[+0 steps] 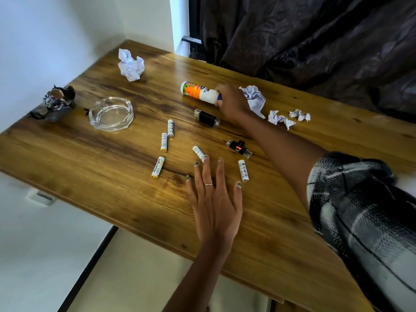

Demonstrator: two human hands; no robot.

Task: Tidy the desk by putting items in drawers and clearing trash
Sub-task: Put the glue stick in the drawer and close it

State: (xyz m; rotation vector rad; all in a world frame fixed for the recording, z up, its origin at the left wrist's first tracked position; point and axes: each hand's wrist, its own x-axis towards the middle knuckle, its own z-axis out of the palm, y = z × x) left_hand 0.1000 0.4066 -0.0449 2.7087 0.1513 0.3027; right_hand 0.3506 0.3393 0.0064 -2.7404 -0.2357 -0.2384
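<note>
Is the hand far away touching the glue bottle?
Touching. The head view shows the right hand gripping the purple cap end of the glue bottle lying on the desk.

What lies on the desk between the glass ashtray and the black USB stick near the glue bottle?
In the head view, one white battery lies between the glass ashtray and the black USB stick; the rest of that stretch is bare wood.

Your left hand (215,199) with green-painted nails and a thin silver ring (208,184), your right arm in a black-and-white plaid sleeve (364,212)
</note>
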